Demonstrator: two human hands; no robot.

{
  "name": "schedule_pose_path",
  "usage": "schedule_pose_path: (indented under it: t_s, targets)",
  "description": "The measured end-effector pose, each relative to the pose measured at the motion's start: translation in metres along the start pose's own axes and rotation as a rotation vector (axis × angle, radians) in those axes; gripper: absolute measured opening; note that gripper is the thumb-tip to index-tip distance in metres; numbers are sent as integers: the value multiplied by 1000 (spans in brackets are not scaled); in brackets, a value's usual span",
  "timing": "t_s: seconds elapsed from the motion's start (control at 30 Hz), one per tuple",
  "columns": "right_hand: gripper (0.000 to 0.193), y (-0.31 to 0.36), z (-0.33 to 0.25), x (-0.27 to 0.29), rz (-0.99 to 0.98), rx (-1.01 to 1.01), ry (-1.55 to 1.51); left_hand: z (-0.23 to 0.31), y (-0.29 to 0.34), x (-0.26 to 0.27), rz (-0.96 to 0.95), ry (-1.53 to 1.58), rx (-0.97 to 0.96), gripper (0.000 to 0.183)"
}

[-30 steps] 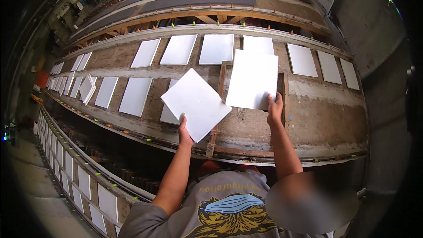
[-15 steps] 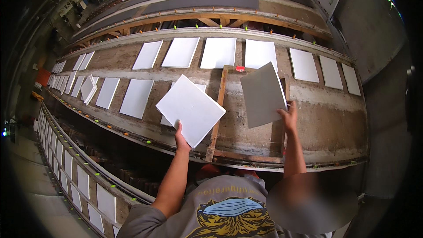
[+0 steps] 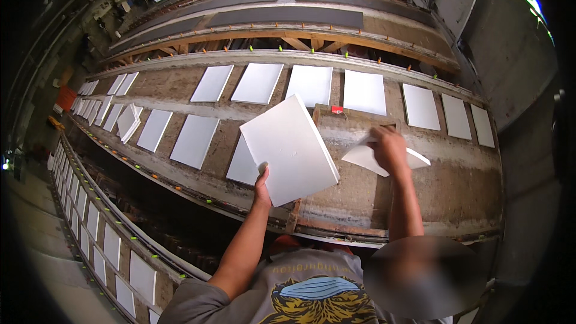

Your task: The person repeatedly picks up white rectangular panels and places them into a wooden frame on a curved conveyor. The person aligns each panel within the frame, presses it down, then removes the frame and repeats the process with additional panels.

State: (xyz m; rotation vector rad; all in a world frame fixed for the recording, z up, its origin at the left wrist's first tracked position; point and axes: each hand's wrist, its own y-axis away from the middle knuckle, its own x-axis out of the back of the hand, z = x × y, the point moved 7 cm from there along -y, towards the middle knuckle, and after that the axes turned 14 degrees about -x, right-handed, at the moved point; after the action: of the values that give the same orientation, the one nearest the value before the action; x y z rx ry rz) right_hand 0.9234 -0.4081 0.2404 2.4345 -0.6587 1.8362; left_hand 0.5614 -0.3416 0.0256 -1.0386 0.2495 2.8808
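My left hand (image 3: 262, 187) grips a thin stack of white sheets (image 3: 291, 150) by its near left corner, thumb on top. The stack is held up at a tilt above the table, covering part of a wooden frame (image 3: 293, 217). My right hand (image 3: 390, 150) is closed over another white sheet (image 3: 359, 157), which looks bent and is held low over the frame's interior. Blur hides how its fingertips grip and whether it is one sheet or several. Partly behind the left-hand stack, a white pile (image 3: 242, 165) lies on the table.
Several white piles (image 3: 365, 93) lie in rows along the long brown table (image 3: 444, 186). A red piece (image 3: 337, 110) sits on the frame's far side. Small coloured pegs (image 3: 312, 51) line the table's edges. Another long table with white piles (image 3: 143, 273) runs at lower left; a grey wall (image 3: 510, 48) stands right.
My right hand has moved away from me and turned over, bringing its sheet from upright to low and nearly flat. The left-hand stack has shifted right and rotated, now overlapping the frame.
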Motion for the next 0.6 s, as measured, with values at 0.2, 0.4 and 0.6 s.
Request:
schedule_pose_path:
  t_s: [0.2, 0.4, 0.6]
  targets:
    - [30, -7, -9, -26, 181, 1, 199, -11, -2, -6, -8, 24, 64, 69]
    - [63, 5, 85, 10, 271, -327, 48, -13, -4, -9, -41, 21, 73, 68]
    - [60, 14, 83, 26, 461, -260, 106, -21, -3, -14, -50, -66, 83, 65]
